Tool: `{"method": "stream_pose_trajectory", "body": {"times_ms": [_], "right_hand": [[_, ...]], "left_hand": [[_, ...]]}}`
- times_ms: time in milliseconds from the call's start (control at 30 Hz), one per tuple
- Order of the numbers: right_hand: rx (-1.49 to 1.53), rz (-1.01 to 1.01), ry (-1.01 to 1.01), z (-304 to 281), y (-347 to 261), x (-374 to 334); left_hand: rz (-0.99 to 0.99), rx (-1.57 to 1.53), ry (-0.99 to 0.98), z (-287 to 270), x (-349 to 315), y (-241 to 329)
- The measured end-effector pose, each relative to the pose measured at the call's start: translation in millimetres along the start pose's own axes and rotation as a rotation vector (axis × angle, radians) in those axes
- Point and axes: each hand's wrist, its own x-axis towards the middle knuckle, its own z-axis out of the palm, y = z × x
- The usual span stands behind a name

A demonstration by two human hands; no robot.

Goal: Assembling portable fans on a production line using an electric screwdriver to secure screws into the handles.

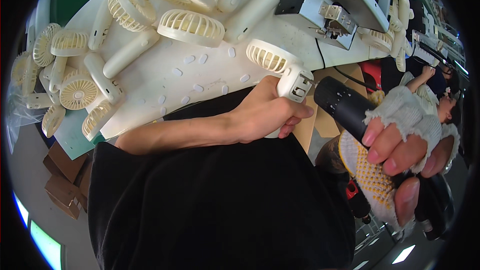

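Observation:
My left hand [270,107] is wrapped round a cream handheld fan [272,56], whose round caged head points up and to the left. At the fan's neck a small rectangular recess [300,89] faces right. In my right hand [400,155], which wears a fingerless white knit glove with yellow dots, is a black power screwdriver [345,105]. Its thin bit meets the fan beside the recess; whether a screw sits there is too small to tell. The fan's lower handle is mostly hidden by my left hand.
Several more cream fans [190,27] lie heaped on the white table [150,82], with small oval pieces [198,88] scattered before them. A black and silver machine [335,10] stands at the back right. Cardboard boxes [67,180] are at lower left; another person [422,82] sits far right.

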Motion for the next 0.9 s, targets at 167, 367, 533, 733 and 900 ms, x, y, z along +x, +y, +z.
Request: {"method": "stream_pose_trajectory", "body": {"times_ms": [167, 367, 533, 733, 900], "right_hand": [[-0.011, 0.073, -0.001, 4, -7, -2], [0.078, 0.094, 0.136, 12, -5, -3], [0.197, -0.011, -0.011, -18, -9, 16], [0.122, -0.108, 0.015, -51, 17, 44], [0.419, -0.171, -0.107, -89, 84, 62]], "left_hand": [[0.029, 0.058, -0.003, 0, -1, -1], [0.003, 0.048, 0.002, -1, 1, 2], [-0.021, 0.029, -0.047, -4, -1, 4], [-0.076, -0.06, -0.085, -3, -3, 1], [-0.082, -0.092, -0.077, -5, -4, 0]]}}
